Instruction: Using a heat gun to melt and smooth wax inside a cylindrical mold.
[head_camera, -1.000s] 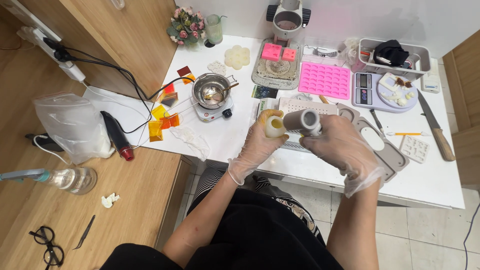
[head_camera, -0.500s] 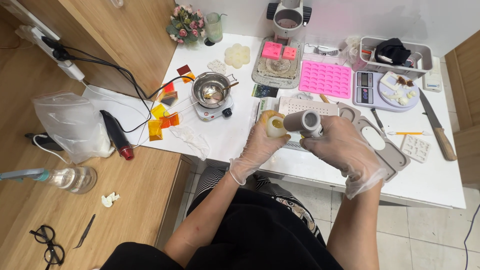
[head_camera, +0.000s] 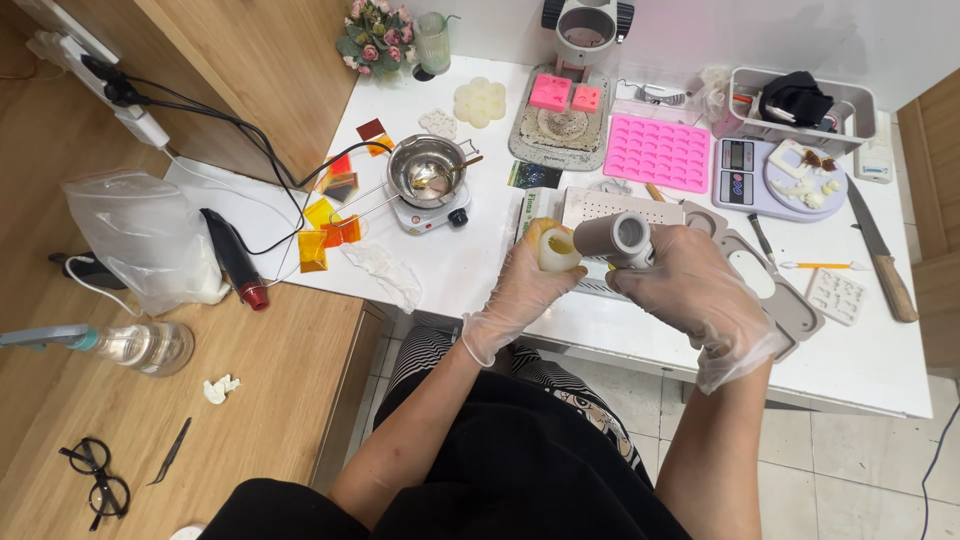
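Observation:
Both my hands wear clear plastic gloves and meet above the front of the white table (head_camera: 470, 270). My left hand (head_camera: 525, 285) grips a pale cream wax-like lump (head_camera: 556, 246) with a yellowish hollow on top. My right hand (head_camera: 690, 290) holds a grey cylindrical tube (head_camera: 612, 236) lying sideways, its open end facing right, its other end touching the lump. A white perforated tray (head_camera: 615, 206) lies just behind my hands.
A small electric hotplate with a metal pot (head_camera: 426, 172), orange and yellow squares (head_camera: 325, 235), a pink mould (head_camera: 658, 153), a scale (head_camera: 775, 180), a knife (head_camera: 880, 255) and a grey bin (head_camera: 800, 100) crowd the table. A heat gun (head_camera: 232, 258), plastic bag (head_camera: 140, 235), bottle (head_camera: 140, 345) and glasses (head_camera: 95, 475) lie left.

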